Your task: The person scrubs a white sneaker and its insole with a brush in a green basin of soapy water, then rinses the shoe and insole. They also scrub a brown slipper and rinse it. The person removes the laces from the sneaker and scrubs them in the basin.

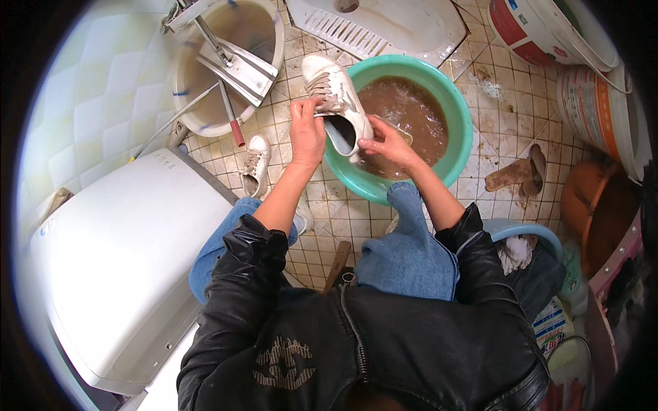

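Observation:
Both my hands hold a white lace-up sneaker [342, 103] over the left side of a green plastic basin [465, 120]. My left hand [307, 131] grips its tongue and laces near the opening. My right hand [388, 144] holds the heel side. The toe points away from me, and the dark inside shows. Brown, murky water [416, 118] fills the lower part of the basin, with a pale-edged thing partly visible in it beside my right hand. A second white sneaker [256, 162] stands on the tiled floor to the left of the basin.
A pale tub [180, 110] of cloudy water with a mop [241, 69] across it stands upper left. A squat toilet [390, 25] lies beyond the basin. At left is a white appliance [128, 246]. Buckets [586, 113], a brown insole [509, 174] and a blue basin [534, 228] with cloth are at right.

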A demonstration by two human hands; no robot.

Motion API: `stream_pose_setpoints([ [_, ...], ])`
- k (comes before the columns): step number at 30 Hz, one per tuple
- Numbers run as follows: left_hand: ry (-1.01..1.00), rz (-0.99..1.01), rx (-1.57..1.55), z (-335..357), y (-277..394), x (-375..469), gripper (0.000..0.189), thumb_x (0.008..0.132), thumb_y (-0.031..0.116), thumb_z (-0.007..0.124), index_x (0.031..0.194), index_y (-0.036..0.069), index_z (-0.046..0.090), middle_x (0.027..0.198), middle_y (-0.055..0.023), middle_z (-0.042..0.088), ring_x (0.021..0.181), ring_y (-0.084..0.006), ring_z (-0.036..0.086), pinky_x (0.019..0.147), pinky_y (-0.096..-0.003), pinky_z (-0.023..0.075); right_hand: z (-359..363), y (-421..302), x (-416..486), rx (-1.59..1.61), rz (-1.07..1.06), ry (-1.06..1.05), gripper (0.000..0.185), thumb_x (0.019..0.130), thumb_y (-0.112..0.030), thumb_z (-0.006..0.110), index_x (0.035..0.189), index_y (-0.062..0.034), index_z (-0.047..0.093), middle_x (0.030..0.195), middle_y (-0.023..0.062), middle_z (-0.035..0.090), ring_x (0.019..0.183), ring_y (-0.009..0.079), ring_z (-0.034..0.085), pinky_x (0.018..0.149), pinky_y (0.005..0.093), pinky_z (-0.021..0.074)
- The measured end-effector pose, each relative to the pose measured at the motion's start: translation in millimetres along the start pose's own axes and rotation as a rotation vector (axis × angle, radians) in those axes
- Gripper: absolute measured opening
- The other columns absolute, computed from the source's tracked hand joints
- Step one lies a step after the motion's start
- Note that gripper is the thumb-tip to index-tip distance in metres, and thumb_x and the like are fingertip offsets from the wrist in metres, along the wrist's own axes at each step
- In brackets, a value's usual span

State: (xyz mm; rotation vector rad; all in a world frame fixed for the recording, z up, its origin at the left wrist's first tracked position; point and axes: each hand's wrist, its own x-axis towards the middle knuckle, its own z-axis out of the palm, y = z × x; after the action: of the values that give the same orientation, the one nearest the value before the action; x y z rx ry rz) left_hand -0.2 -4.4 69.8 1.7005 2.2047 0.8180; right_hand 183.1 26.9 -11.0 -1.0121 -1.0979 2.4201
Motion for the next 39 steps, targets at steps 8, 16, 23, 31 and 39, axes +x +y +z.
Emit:
stream_pose_setpoints([
  [8,-0.004,0.080,-0.036,-9.9,-4.5,3.6,0.035,0.069,-0.012,0.044,0.095,0.007,0.057,0.097,-0.0121,0.049,0.091,-0.0316,0.055,0.078,-0.0399,0.0460,3.9,27.0,6.1,0.043,-0.044,-0.049,0.071,0.079,-0.027,0.072,0.136,-0.0033,0.037,0.122,0.0139,0.053,0.111,0.0207,0.051,0.093,0.0333,0.0429],
  [16,0.005,0.069,0.022,-32.4,-30.2,1.1,0.033,0.064,-0.013,0.041,0.090,0.003,0.054,0.095,-0.0129,0.052,0.092,-0.0315,0.053,0.082,-0.0361,0.0444,-25.8,38.9,9.4,-1.041,-0.231,0.649,0.063,0.072,-0.030,0.071,0.125,-0.0046,0.049,0.136,0.0194,0.038,0.124,0.0358,0.037,0.100,0.0516,0.0335],
  [23,0.174,-0.563,-0.831,-34.1,-65.7,15.6,0.038,0.072,-0.015,0.037,0.104,0.003,0.046,0.108,-0.0117,0.055,0.099,-0.0220,0.055,0.088,-0.0293,0.0428,-22.4,66.2,37.3,-1.349,0.138,0.305,0.054,0.074,-0.036,0.067,0.118,-0.0060,0.054,0.127,0.0174,0.045,0.120,0.0364,0.039,0.094,0.0602,0.0349],
  [31,-0.157,-1.165,-1.738,-25.3,-91.4,10.2,0.028,0.086,0.003,0.042,0.110,-0.005,0.056,0.100,-0.0218,0.063,0.086,-0.0312,0.065,0.079,-0.0439,0.0547,-5.1,13.0,52.1,0.266,-0.109,0.363,0.042,0.092,-0.035,0.053,0.119,-0.0033,0.052,0.117,0.0096,0.057,0.103,0.0222,0.056,0.086,0.0340,0.0459],
  [39,-0.473,-1.103,-1.026,-15.4,-47.3,11.0,0.032,0.079,-0.001,0.052,0.110,0.004,0.056,0.101,-0.0108,0.060,0.094,-0.0211,0.060,0.083,-0.0410,0.0520,30.4,-44.7,51.9,0.796,-0.094,0.140,0.041,0.090,-0.031,0.057,0.120,-0.0042,0.051,0.109,0.0054,0.060,0.099,0.0157,0.057,0.089,0.0330,0.0458],
])
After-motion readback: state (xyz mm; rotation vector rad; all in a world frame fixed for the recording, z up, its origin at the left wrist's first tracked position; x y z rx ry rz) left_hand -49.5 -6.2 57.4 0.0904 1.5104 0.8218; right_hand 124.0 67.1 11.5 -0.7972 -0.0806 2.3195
